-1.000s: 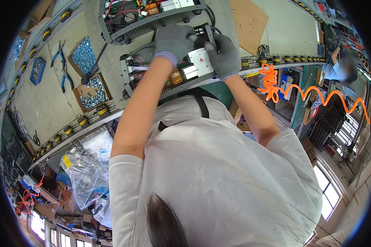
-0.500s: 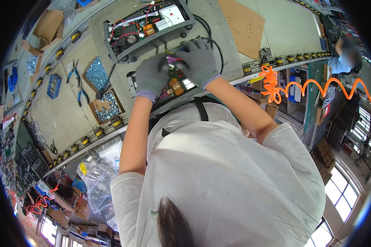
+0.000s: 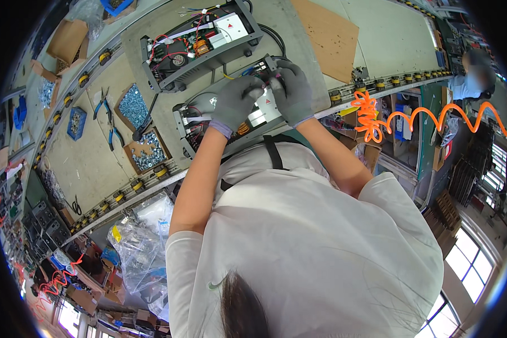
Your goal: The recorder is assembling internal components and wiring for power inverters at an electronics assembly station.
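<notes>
Shifted rightward, your left hand (image 3: 235, 102) and right hand (image 3: 294, 94), fingers curled, grasp indeterminable, overlie the near chassis (image 3: 260, 130), positioned on your side of the far chassis (image 3: 214, 63), long axes roughly parallel, right hand nearer the right end.

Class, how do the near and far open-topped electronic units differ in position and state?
The left hand and right hand are at the near unit; neither hand touches the far unit. The near unit's interior is partly covered by the gloved hands, whereas the far unit's lies mostly in plain view. Both have dark casings and copper-coloured coils.
</notes>
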Demonstrator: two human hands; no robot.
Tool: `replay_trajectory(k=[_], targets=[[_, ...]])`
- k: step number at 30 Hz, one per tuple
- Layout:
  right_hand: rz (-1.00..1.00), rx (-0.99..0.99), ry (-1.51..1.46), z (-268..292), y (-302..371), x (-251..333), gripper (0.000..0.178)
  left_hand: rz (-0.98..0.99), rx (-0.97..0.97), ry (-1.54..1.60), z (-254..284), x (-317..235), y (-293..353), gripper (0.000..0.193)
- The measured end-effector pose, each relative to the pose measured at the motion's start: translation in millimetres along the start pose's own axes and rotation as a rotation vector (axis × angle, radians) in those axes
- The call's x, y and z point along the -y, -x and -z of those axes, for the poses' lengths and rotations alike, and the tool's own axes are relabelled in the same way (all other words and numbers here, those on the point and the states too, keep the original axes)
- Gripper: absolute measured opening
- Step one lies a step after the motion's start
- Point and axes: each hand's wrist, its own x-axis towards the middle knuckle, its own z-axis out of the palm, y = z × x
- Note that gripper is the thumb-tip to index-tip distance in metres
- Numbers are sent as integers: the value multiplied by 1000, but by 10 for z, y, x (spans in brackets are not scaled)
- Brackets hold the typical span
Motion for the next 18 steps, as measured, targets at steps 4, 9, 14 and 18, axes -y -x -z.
replay_trajectory(k=[4,9,14,18], targets=[[-159,89,-112,-70,-63,-66,16,296,-17,131,-83,-74,-136,24],[-333,168,-448,-52,-163,-118,20,420,21,-7,-83,-104,-354,40],[-206,225,-415,189,-110,41,22,332,33,-150,-110,-70,-285,24],[-187,134,-171,151,-111,112,23,81,-111,-208,-159,-37,-189,25]])
